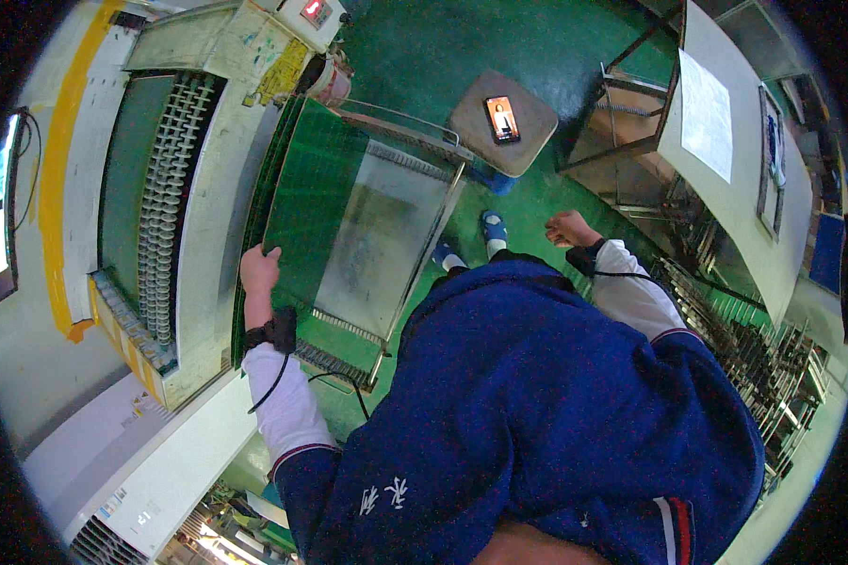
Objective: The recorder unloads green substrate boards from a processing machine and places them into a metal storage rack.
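To my left, several large thin green panels (303, 184) stand on edge in a slotted metal rack (422, 273). My left hand (260, 271) is closed at the edge of the nearest visible panels, its thumb over the green sheet and the other fingers mostly hidden. How many panels it grips I cannot tell. My right hand (571, 229) hangs at my right side, away from any object, its fingers curled in with nothing visible in them. Both wrists wear black bands with cables.
Left of the rack stands a machine with a row of rollers (165, 207). Ahead is a stool (528, 118) with a lit phone (502, 120) on it. A table (754, 160) with a white sheet (705, 118) stands at right, metal racks (735, 348) below it.
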`<state>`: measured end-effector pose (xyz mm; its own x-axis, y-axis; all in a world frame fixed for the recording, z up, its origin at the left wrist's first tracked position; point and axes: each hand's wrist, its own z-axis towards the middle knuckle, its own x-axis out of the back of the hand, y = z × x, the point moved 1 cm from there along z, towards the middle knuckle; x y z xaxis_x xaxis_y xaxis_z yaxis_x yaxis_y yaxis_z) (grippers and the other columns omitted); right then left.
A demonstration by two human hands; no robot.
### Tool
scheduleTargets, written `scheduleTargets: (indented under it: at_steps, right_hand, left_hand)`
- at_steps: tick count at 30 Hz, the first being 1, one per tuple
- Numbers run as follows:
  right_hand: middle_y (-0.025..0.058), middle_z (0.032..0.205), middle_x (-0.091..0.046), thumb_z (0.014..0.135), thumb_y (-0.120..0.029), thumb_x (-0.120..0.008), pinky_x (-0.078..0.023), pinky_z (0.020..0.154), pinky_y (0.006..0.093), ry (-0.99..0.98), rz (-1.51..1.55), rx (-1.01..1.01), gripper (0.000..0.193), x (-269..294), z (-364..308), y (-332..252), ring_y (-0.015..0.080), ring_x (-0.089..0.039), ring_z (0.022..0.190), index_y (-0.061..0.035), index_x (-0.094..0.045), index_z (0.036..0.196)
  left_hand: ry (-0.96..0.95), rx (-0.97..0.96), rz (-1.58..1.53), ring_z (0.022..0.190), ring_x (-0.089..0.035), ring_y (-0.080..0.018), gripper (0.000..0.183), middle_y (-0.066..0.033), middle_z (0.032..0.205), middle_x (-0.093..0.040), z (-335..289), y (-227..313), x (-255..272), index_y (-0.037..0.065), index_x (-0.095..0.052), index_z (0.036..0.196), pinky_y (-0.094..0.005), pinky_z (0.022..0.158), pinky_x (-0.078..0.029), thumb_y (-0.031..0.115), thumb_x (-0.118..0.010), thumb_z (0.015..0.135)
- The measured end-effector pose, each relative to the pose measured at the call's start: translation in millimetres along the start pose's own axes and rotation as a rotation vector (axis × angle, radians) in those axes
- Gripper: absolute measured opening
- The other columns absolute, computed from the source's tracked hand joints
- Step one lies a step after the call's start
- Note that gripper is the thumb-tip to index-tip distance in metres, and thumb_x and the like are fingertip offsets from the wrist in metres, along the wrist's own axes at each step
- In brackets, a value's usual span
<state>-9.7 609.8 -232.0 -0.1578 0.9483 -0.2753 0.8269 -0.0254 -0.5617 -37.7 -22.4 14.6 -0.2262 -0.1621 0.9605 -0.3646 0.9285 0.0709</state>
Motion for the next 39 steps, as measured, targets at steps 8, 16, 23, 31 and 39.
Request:
scheduleTargets:
  at_steps: [8,16,23,31,39]
  right_hand:
    - [-0.0011,0.057,-0.039,0.082,-0.016,-0.054,-0.027,0.039,0.0236,-0.130,0.140,-0.138,0.018,27.2,38.9,12.9,0.0083,-0.035,0.047,-0.0097,-0.043,0.068]
    - [0.0033,0.053,-0.048,0.075,-0.014,-0.059,-0.038,0.037,0.0317,0.067,-0.287,-0.032,0.019,-35.2,37.6,-46.2,0.0167,-0.050,0.047,-0.0054,-0.049,0.062]
    - [0.0094,0.063,-0.054,0.060,-0.016,-0.061,-0.043,0.049,0.0378,-0.031,-1.456,1.032,0.013,-16.7,67.5,-36.4,0.0283,-0.054,0.055,-0.0086,-0.049,0.062]
    - [0.0039,0.057,-0.051,0.068,-0.013,-0.056,-0.039,0.041,0.0284,-0.194,-0.427,0.202,0.010,-6.2,59.0,-42.3,0.0131,-0.052,0.050,-0.0108,-0.051,0.060]
    - [-0.0002,0.064,-0.050,0.081,-0.024,-0.053,-0.033,0.038,0.0309,-0.259,0.092,-0.235,0.013,4.0,54.5,-41.4,0.0128,-0.048,0.052,-0.0120,-0.050,0.079]
  left_hand:
    - [0.037,0.112,-0.247,0.078,-0.059,-0.0238,0.039,-0.0159,0.086,-0.063,-44.7,-30.2,154.8,-0.004,-0.059,0.098,-0.0340,0.072,-0.045,0.027,-0.065,0.075]
    - [0.467,0.213,-1.192,0.101,-0.052,-0.0239,0.047,-0.0108,0.118,-0.051,-184.9,-123.4,261.1,0.003,-0.045,0.122,-0.0392,0.084,-0.045,0.024,-0.061,0.083]
    - [0.588,0.103,-1.962,0.114,-0.040,-0.0294,0.046,-0.0133,0.125,-0.044,-175.1,-76.7,134.5,0.001,-0.039,0.125,-0.0484,0.095,-0.032,0.025,-0.051,0.088]
    - [0.405,0.099,-2.398,0.098,-0.056,-0.0233,0.024,-0.0104,0.108,-0.058,-157.6,-7.9,52.9,0.002,-0.053,0.107,-0.0373,0.082,-0.047,0.011,-0.054,0.085]
    - [0.495,0.123,-2.530,0.101,-0.055,-0.0233,0.024,-0.0108,0.109,-0.058,-150.9,-2.7,35.5,0.002,-0.053,0.107,-0.0377,0.084,-0.047,0.009,-0.055,0.084]
